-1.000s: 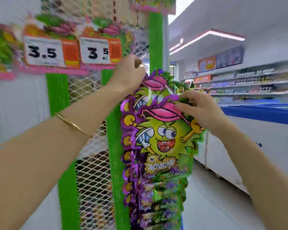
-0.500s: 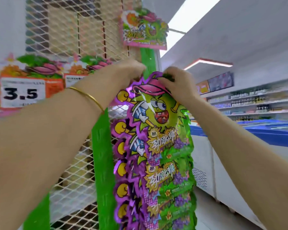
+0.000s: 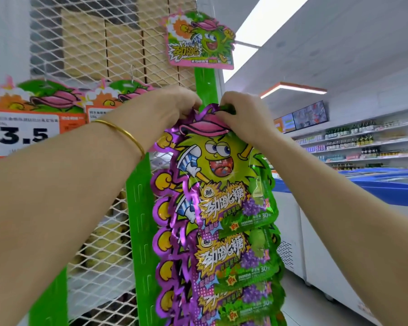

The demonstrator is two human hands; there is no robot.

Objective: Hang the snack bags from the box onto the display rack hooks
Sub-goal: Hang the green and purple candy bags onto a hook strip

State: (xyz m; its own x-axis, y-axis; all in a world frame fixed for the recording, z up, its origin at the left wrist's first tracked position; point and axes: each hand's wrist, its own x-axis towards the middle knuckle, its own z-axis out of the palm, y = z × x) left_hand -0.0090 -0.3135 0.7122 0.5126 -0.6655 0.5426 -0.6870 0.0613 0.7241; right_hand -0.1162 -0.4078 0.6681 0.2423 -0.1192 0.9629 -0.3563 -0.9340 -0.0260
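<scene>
Lower snack bags beyond bottom edge

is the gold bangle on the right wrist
No, the gold bangle is on the left wrist, behind the left hand gripping the top of the snack bags.

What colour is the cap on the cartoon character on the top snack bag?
The cap is pink; the head view shows it best.

Both our arms reach up from 8 and 4 o'clock, converging toward 12. Our left grip and right grip sit just beside each other, backs toward us, fingers curled, pinching the top edge of the snack bag.
</scene>
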